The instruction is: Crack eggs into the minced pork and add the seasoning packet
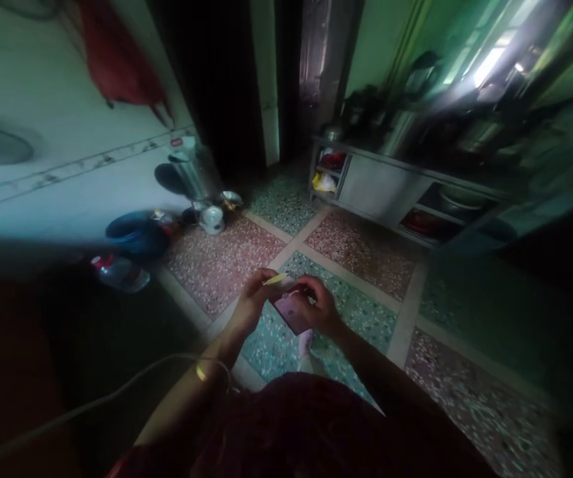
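Note:
Both hands meet in front of my chest, above a speckled terrazzo floor (366, 252). My right hand (322, 307) grips a small pinkish flat object (292, 312), which looks like a phone or a card case. My left hand (252, 299) pinches a thin yellowish strip (276, 279) at the object's top edge. A thin bangle (201, 370) circles my left wrist. A white cable (91, 406) runs from the lower left toward my left forearm. My foot (306, 345) shows below the hands.
A low steel cabinet (380, 189) with open shelves and pots stands at the back right. By the left wall sit a steel can (189, 174), a blue basin (137, 232), a clear water jug (119, 272) and a small white pot (212, 219). A dark doorway (216, 79) lies behind.

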Available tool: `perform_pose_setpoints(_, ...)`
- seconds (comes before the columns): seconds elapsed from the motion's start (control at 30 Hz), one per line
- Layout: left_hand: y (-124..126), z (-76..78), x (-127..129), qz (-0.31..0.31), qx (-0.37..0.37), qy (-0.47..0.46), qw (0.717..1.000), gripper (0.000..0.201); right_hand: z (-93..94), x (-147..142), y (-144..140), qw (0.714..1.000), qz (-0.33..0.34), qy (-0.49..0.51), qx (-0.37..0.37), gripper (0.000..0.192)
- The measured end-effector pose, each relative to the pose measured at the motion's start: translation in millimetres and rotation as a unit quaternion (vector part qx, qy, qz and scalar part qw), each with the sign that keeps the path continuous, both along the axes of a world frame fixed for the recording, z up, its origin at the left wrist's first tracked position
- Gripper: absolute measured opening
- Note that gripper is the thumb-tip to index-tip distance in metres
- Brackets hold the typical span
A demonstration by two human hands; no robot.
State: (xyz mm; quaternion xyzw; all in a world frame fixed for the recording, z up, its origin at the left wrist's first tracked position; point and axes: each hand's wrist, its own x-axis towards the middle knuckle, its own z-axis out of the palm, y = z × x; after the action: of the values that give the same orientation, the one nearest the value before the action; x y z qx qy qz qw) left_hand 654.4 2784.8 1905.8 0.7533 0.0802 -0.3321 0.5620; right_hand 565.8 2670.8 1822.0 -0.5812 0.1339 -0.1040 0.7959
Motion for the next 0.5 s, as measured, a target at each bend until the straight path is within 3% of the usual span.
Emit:
perform_pose_setpoints(0.17, -48.3, -67.0, 105.3, -0.016, 0.040, -0.042, 0.998, 0.017, -69.9, 111.1, -45.3, 0.996, 0.057, -0.045, 0.042, 0.021)
perform_pose_setpoints(0.3, -80.7, -100.7, 186.6, -0.031, 0.066, -0.096, 0.993, 0.022, -109.7, 205.2, -81.8, 0.992, 0.077, -0.021, 0.098, 0.020)
perform_pose_setpoints(0.4, -90.2, -123.1, 249.3, -0.054, 0.063, -0.127, 0.988, 0.027, -137.0, 277.3, -97.6, 0.987, 0.093, -0.017, 0.130, 0.025)
perform_pose_setpoints(0.5, -87.8, -155.1, 316.4, -0.053, 0.072, -0.150, 0.985, 0.032, -170.0, 350.0, -99.4, 0.984, 0.110, -0.012, 0.138, 0.028)
